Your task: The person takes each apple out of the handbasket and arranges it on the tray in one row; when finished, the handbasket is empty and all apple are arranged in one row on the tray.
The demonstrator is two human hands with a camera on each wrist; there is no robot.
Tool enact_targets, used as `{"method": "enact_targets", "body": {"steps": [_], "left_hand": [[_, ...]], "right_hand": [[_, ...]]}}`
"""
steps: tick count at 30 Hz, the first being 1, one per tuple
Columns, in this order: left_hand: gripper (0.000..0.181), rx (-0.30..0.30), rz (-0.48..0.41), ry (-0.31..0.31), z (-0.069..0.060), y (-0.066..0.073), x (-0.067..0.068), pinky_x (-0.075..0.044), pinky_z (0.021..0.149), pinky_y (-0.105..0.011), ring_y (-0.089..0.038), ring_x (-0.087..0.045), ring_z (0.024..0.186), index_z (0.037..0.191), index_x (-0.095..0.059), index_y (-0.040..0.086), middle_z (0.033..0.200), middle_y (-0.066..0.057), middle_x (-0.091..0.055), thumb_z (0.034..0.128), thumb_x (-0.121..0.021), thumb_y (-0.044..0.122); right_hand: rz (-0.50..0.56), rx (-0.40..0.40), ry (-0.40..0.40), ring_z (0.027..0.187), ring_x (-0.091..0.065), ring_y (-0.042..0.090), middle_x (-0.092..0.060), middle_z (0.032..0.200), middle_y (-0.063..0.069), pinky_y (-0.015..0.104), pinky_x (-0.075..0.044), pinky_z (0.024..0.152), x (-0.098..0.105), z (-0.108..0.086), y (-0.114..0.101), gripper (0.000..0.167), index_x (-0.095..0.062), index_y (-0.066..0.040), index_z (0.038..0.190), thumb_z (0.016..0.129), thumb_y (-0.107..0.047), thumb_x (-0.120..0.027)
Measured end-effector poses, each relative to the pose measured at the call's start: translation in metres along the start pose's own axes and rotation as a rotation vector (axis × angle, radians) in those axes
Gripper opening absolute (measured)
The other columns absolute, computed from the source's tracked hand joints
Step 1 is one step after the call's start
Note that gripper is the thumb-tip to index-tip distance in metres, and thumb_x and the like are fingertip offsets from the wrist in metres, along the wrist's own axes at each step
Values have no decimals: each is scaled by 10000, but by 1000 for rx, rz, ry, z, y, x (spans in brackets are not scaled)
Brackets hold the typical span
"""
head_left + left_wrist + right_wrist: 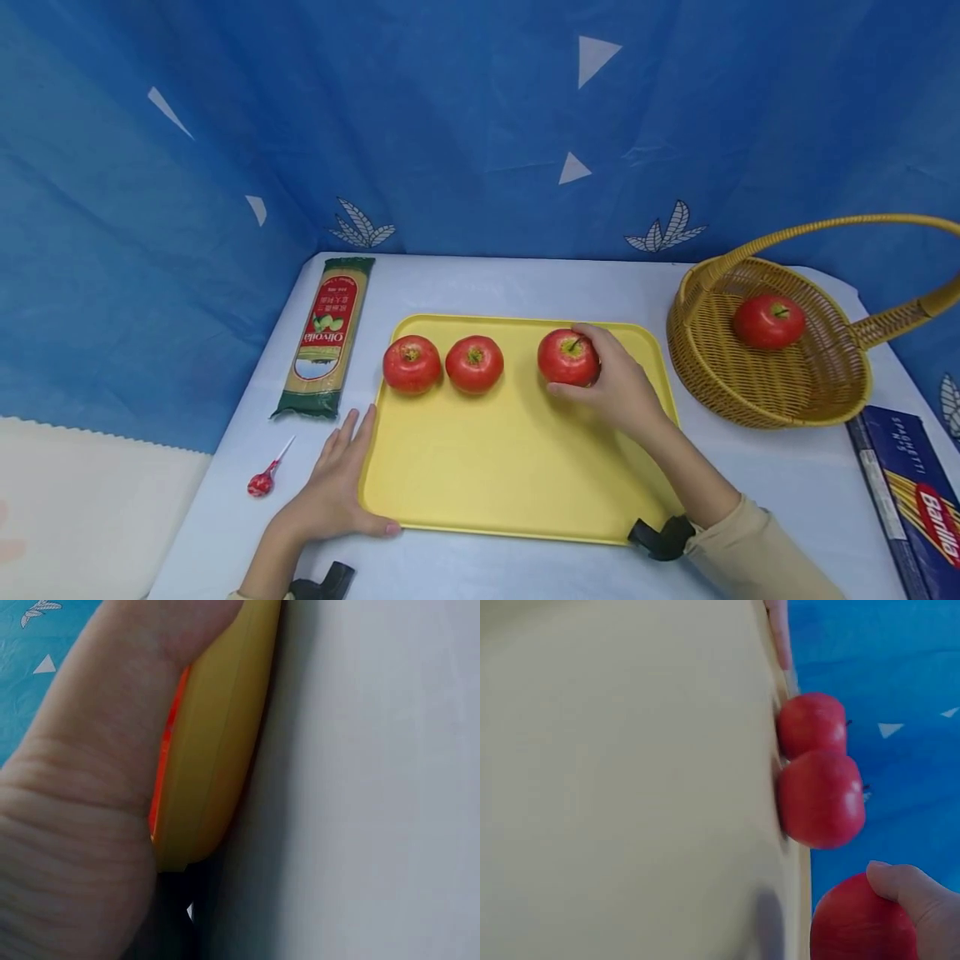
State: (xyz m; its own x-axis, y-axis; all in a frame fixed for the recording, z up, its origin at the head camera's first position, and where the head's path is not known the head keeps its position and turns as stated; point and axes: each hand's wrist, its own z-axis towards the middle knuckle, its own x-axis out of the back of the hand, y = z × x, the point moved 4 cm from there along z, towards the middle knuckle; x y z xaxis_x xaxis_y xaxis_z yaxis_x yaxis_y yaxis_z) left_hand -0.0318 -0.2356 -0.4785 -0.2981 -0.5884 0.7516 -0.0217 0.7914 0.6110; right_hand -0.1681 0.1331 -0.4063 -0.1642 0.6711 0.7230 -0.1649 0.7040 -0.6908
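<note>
"Right hand?"

"My right hand (621, 390) has the held apple (564, 357) pinched between thumb and fingers, stem showing. Position: far right part of the yellow tray (510, 467). Whether its underside touches the tray, I can't tell."

"And the left?"

"My left hand (337, 487) grasps nothing — fingers straight along the tray's left edge, thumb out at the near edge, around the near left corner."

"Other fruit?"

"Leftmost apple (412, 365) at the tray's far left corner, second apple (475, 365) just right of it. Basket apple (769, 322) inside the wicker basket (693, 371), right of the tray, its handle raised."

"Surroundings?"

"Left of the tray, a pasta packet (324, 333), red label; nearer me, a lollipop (260, 484). Near right, a blue Barilla spaghetti box (911, 500). White tabletop (465, 571) under everything — blue cloth (450, 125) at the far side."
</note>
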Motion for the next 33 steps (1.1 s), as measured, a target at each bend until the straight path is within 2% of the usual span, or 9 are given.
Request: {"method": "enact_targets", "body": {"steps": [4,10,20,29,33], "left_hand": [[1544,5,0,-1,0,0,0,-50,1186,-674,-375,11,1540,1609,34,223,1678,-153,-36,454,-869,707],[1547,3,-9,-6,0,1,1,-43,1187,-670,-369,28,1541,1608,40,229,1679,-150,-31,453,-873,704],[1551,-12,-18,2,1,-1,0,-41,1189,-663,-360,46,1545,1607,47,241,1681,-139,-18,450,-878,701],[1550,-20,-25,9,1,-2,0,-40,1191,-657,-361,47,1545,1608,41,234,1681,-140,-11,452,-882,697],[1553,-20,-32,8,1,-2,0,-28,1198,-643,-356,55,1547,1607,47,238,1682,-138,-6,450,-885,691]], "right_hand": [[-3,-32,-60,1278,-517,323,-461,1480,47,571,-524,964,-18,6,-2,921,-375,-220,1484,733,-425,-867],[-22,-28,-82,1264,-532,312,-473,1462,34,554,-540,948,-29,9,-8,899,-389,-228,1468,732,-420,-869],[7,-41,-99,1240,-546,316,-467,1443,37,543,-546,941,-39,11,-7,907,-352,-222,1468,744,-420,-861],[-40,-25,-117,1228,-561,309,-455,1432,25,547,-550,928,-43,13,-9,917,-337,-234,1475,746,-443,-853],[-52,-5,-108,1257,-554,304,-421,1483,21,569,-534,947,-40,10,-9,956,-321,-236,1501,740,-465,-852]]}}
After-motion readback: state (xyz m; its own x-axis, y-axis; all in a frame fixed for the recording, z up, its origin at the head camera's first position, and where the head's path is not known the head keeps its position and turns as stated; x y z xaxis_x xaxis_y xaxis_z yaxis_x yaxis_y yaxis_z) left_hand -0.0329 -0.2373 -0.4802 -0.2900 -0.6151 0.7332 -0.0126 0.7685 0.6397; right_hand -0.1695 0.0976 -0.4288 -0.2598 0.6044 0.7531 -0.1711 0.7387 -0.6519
